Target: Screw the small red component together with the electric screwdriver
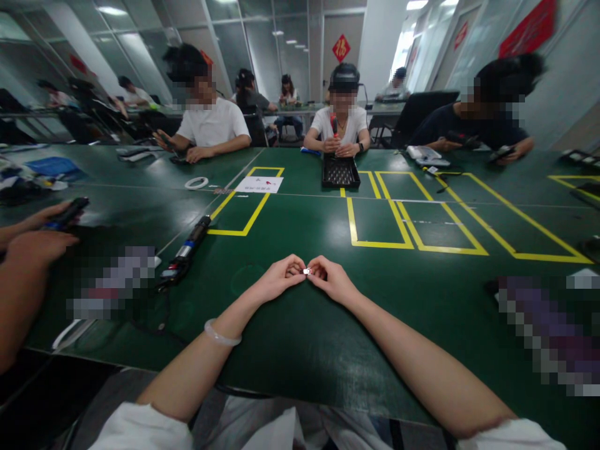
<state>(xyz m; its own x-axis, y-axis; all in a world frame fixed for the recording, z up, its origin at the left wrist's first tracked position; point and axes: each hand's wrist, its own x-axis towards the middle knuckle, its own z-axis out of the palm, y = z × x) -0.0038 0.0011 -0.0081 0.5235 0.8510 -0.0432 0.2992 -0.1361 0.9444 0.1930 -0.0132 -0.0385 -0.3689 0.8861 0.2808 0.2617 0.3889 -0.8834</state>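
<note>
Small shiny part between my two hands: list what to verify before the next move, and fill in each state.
1. Left hand pinches the small shiny part: ok.
2. Right hand pinches the same part from the other side: ok.
3. Part lifted off the green table rather than resting on it: cannot tell.
4. What the part is and which way it faces: cannot tell, it is too small in the head view.
5. Black tool lies on the table to the left, touched by neither hand: ok.
6. Tool's cord runs off to the left, away from both forearms: ok.
</note>
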